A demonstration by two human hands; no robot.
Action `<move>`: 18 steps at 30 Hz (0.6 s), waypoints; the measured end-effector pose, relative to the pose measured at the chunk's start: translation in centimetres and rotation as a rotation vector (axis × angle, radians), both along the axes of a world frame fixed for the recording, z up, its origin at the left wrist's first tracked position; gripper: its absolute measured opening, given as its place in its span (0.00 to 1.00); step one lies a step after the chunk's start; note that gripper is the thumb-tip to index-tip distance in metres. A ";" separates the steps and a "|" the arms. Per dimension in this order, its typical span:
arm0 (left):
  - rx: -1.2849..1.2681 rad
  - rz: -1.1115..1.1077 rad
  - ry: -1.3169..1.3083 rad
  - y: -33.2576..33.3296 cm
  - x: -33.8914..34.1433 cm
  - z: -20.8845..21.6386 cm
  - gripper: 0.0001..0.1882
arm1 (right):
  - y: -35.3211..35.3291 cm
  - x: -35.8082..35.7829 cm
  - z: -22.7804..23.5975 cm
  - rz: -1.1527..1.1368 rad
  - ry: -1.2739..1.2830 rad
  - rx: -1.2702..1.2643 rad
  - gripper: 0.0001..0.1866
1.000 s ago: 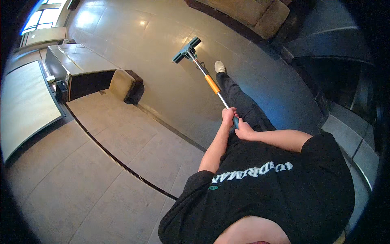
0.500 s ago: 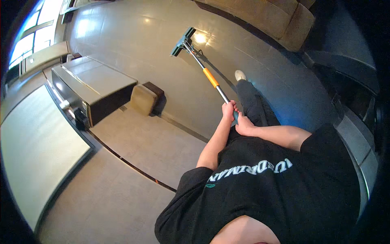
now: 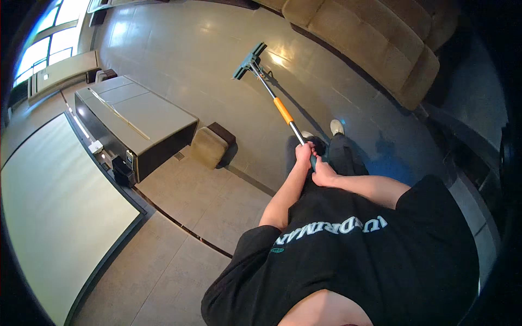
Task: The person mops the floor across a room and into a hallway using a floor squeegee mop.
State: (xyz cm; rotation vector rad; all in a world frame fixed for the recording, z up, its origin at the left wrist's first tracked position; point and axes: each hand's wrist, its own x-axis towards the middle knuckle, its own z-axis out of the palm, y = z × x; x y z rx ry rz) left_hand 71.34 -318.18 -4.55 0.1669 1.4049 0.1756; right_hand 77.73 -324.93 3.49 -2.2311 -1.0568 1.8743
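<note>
Both my hands are closed around the lower end of a mop's long pole. My left hand [image 3: 304,154] grips it higher up, with my right hand [image 3: 324,174] close behind at the dark teal end near my waist. The mop [image 3: 283,111] slants away to the far left, with a silver pole and an orange sleeve. Its wide teal head [image 3: 250,61] is at the floor ahead of me; whether its underside presses flat cannot be seen.
A brown padded sofa [image 3: 375,49] runs along the far right. To the left stand a low grey-topped table [image 3: 138,108] and a small brown stool [image 3: 209,146]. A large pale framed panel [image 3: 60,217] fills the left edge. My shoe [image 3: 337,127] is on the grey tiled floor [image 3: 179,43].
The view has shifted, showing more of the sofa. My feet now appear closer together, with part of a second shoe visible. Both hands keep their grip on the mop.
</note>
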 end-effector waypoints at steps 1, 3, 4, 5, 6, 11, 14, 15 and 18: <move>0.009 -0.011 0.043 1.2 0.2 0.2 0.02 | 1.1 0.1 -0.7 0.013 -0.002 -0.004 0.28; 0.020 0.006 0.044 4.0 0.4 -0.8 0.02 | 3.9 0.2 -1.8 0.013 0.002 0.033 0.29; 0.037 0.010 0.047 5.5 0.4 -1.4 0.02 | 5.6 0.4 -2.0 0.038 0.003 0.033 0.29; 0.038 0.042 0.043 7.0 0.4 -2.0 0.02 | 7.3 0.7 -2.3 0.049 0.005 0.033 0.29; 0.037 0.058 0.043 8.6 -0.1 -2.6 0.02 | 8.9 0.4 -2.9 0.050 0.006 0.031 0.29; 0.066 0.057 0.081 18.3 -1.7 -5.0 0.02 | 18.5 -1.8 -5.5 0.078 0.029 -0.010 0.28; 0.049 0.196 0.099 25.3 -0.5 -7.1 0.02 | 26.5 0.2 -7.5 0.179 0.020 -0.014 0.27; 0.095 0.148 0.098 27.9 -0.7 -7.6 0.02 | 29.0 0.0 -8.2 0.179 0.016 0.014 0.27; 0.133 0.049 0.190 33.3 -1.7 -8.0 0.04 | 34.4 -1.3 -8.9 0.167 -0.008 0.006 0.26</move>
